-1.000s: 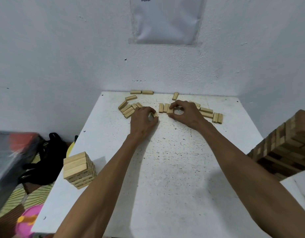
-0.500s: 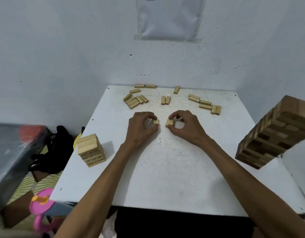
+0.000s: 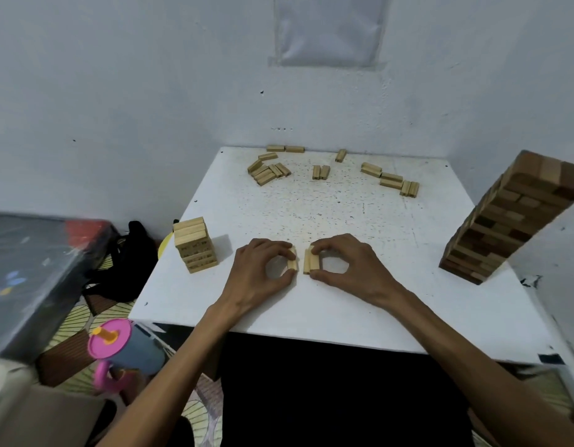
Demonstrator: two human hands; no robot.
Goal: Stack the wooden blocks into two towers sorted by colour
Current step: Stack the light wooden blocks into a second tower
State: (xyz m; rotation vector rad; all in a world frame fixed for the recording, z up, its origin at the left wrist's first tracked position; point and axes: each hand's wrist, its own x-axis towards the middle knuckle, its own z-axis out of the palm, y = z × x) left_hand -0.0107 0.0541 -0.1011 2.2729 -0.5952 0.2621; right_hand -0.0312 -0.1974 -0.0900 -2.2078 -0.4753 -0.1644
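Observation:
My left hand [image 3: 263,269] pinches one light wooden block [image 3: 292,261] between thumb and fingers on the white table [image 3: 343,304]. My right hand [image 3: 347,266] pinches two light blocks [image 3: 311,263] held side by side; the two hands' blocks stand a small gap apart. A short tower of light blocks [image 3: 195,244] stands at the table's left edge. A tall tower of dark brown blocks [image 3: 508,217] stands at the right edge. Several loose light blocks [image 3: 268,171] lie scattered along the far side, with more at the far right [image 3: 390,180].
The table sits in a corner of white walls. On the floor to the left are a black bag [image 3: 124,262], a cup with a pink lid [image 3: 118,346] and a dark box [image 3: 30,269]. A paper sheet [image 3: 329,27] hangs on the wall.
Both hands have drawn back from the far scattered blocks toward the near middle of the table, each bringing light blocks along. The view has tilted down.

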